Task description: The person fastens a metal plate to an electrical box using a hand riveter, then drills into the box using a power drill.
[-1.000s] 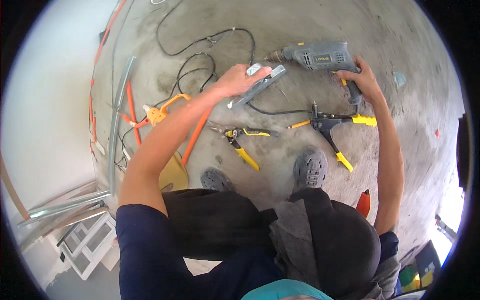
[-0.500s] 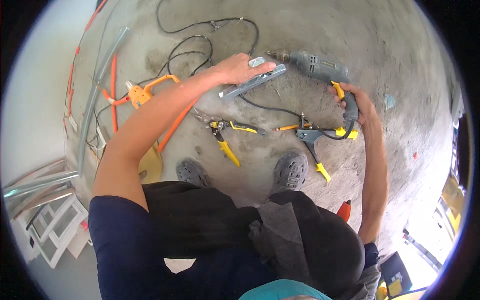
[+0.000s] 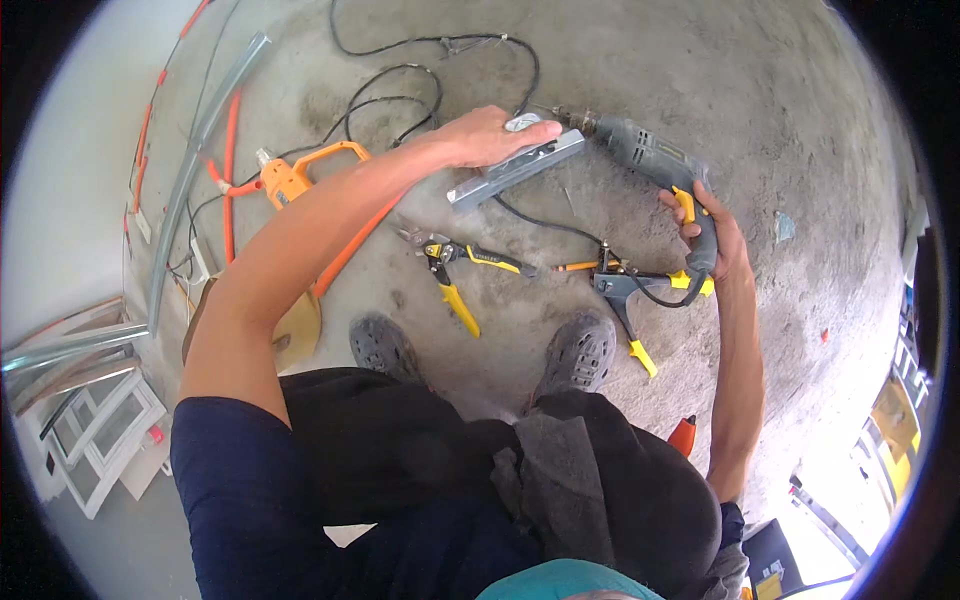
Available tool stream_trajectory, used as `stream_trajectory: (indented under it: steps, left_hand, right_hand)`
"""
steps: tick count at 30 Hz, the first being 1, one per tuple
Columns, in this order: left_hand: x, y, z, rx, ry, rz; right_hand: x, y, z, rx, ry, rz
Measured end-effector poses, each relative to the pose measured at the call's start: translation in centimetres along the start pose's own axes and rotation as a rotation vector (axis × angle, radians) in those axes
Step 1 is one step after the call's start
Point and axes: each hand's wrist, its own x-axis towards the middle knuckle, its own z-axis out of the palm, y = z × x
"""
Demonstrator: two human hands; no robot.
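My left hand (image 3: 482, 138) is closed around short pieces of shiny metal channel (image 3: 518, 176), held over the floor. My right hand (image 3: 722, 236) grips the handle of a grey corded drill (image 3: 655, 152), fingers near its yellow trigger. The drill points left, its chuck just beyond the right end of the channel. Whether the bit touches the metal I cannot tell. Below the channel lie tin snips (image 3: 436, 262) with yellow-and-black handles, jaws apart. Under the drill's cord sits a grey hand tool with yellow grips (image 3: 622, 287), next to a pencil (image 3: 584, 266).
An orange power tool (image 3: 287, 182) lies at left beside orange tubing (image 3: 231, 150) and a long metal profile (image 3: 190, 180). Black cable (image 3: 438, 92) loops across the concrete floor. White frames (image 3: 105, 440) lean at lower left. An orange-red object (image 3: 683, 436) is by my right knee.
The view has shifted slightly. The drill has come a little nearer to me, and the channel has tilted slightly; both hands keep their grips.
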Motion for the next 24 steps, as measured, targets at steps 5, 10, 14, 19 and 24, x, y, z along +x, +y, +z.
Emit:
stream_trajectory:
  steps: [5, 10, 14, 19, 24]
  left_hand:
    - [-0.1, -1.0, -0.8, -0.042, 0.1, -0.038]
    - [1.1, -0.8, -0.6, -0.068, 0.155, -0.047]
    - [1.5, -1.1, 0.0, -0.049, 0.146, 0.0]
    - [2.4, -1.2, 0.5, 0.12, 0.172, 0.191]
    - [2.2, -0.3, -0.9, 0.053, 0.113, 0.088]
  right_hand:
    - [-2.3, 0.5, 4.4, -0.169, 0.117, -0.15]
    - [-7.5, -0.5, 6.9, -0.604, 0.293, -0.408]
    - [-12.3, -1.5, 8.8, -0.992, 0.32, -0.544]
    - [-16.3, 0.0, 13.5, -1.107, 0.328, -0.533]
    - [-17.1, 1.5, 15.6, -1.259, 0.293, -0.502]
